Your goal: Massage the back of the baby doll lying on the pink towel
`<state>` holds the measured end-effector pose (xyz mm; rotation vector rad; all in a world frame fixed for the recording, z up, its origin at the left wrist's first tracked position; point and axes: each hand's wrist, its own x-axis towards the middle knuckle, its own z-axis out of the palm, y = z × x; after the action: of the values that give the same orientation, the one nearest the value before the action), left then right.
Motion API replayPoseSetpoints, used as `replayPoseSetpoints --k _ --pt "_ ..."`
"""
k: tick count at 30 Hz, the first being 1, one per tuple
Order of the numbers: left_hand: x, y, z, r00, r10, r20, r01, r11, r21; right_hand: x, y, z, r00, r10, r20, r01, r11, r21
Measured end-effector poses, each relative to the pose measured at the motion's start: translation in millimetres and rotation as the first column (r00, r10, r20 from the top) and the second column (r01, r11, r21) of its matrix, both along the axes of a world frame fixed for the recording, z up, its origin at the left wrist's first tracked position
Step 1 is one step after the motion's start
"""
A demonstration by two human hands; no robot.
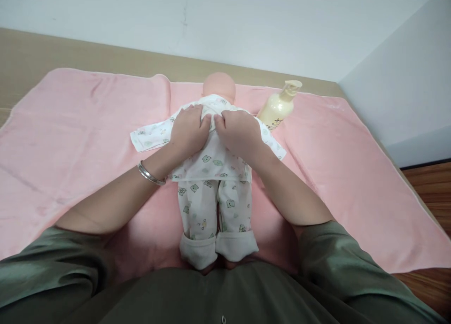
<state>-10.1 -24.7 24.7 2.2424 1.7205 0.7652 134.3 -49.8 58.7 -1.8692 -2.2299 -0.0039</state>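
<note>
A baby doll lies on a pink blanket, its bald head away from me and its feet toward me. It wears a white printed shirt and matching pants with turned-up cuffs. The shirt's sleeves spread out to both sides. My left hand, with a silver bangle on the wrist, is closed on the upper part of the shirt, thumb inward. Beside it my right hand is closed on the same part, the two thumbs nearly touching. The fingertips are partly hidden in the cloth.
A cream pump bottle stands tilted in view on the blanket, right of the doll's head, close to the right sleeve. The tan table edge runs along a white wall. Wooden floor shows at the right.
</note>
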Motion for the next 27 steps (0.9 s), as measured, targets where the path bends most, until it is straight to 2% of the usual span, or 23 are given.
replayPoseSetpoints --k 5,10,14,19,22,25,27 --pt "10 -25 9.9 0.996 -0.02 -0.092 0.025 0.998 0.055 7 19 -1.2 1.0 -0.023 -0.02 0.023 1.0 -0.016" --pt "11 -32 15.7 0.994 -0.042 -0.105 0.049 0.997 0.066 10 28 -7.4 0.996 0.017 -0.084 -0.016 1.0 0.012" --pt "7 -24 15.0 0.993 -0.046 -0.105 0.052 0.997 0.059 10 22 -11.1 0.996 0.049 -0.077 -0.046 0.998 0.049" --pt "-1 -1 11.6 0.988 -0.09 -0.125 0.091 0.996 0.003 1 -7 -10.2 0.993 0.117 -0.006 -0.115 0.987 0.109" --pt "-4 9 9.5 0.995 -0.061 -0.076 0.058 0.998 -0.031 -2 -17 -6.9 0.988 0.152 0.038 -0.156 0.981 0.114" --pt "-4 12 7.8 0.998 -0.05 -0.03 0.049 0.998 -0.026 0 -14 -4.0 0.991 0.123 0.057 -0.126 0.99 0.06" --pt "-2 10 6.9 0.999 -0.049 -0.022 0.049 0.999 0.005 4 -5 -4.3 0.995 0.094 0.014 -0.095 0.995 0.039"
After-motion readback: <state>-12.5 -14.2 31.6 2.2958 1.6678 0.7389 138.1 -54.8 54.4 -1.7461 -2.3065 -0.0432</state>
